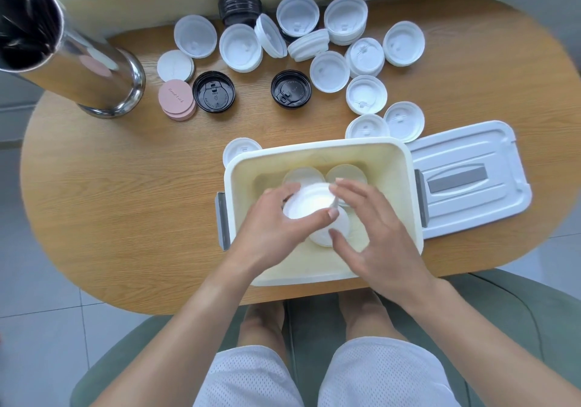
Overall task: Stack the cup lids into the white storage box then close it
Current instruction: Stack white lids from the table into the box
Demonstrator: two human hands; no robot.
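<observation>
The white storage box [405, 167] stands open at the table's near edge. My left hand [273, 227] grips a white cup lid [309, 204] over the box's inside, fingers and thumb curled round its rim. My right hand [374, 233] reaches into the box beside it; its fingertips touch the lid's right edge, and its thumb rests near a second white lid [323, 237] below. Two more lids [345, 170] lie on the box floor at the back. The box's cover [471, 180] lies flat to the right of the box.
Several loose white lids [330, 70] and black lids [213, 91] are scattered across the far half of the wooden table [125, 205]. Pink discs [176, 98] sit beside a steel cylinder [78, 57] at the far left. My knees are below the table.
</observation>
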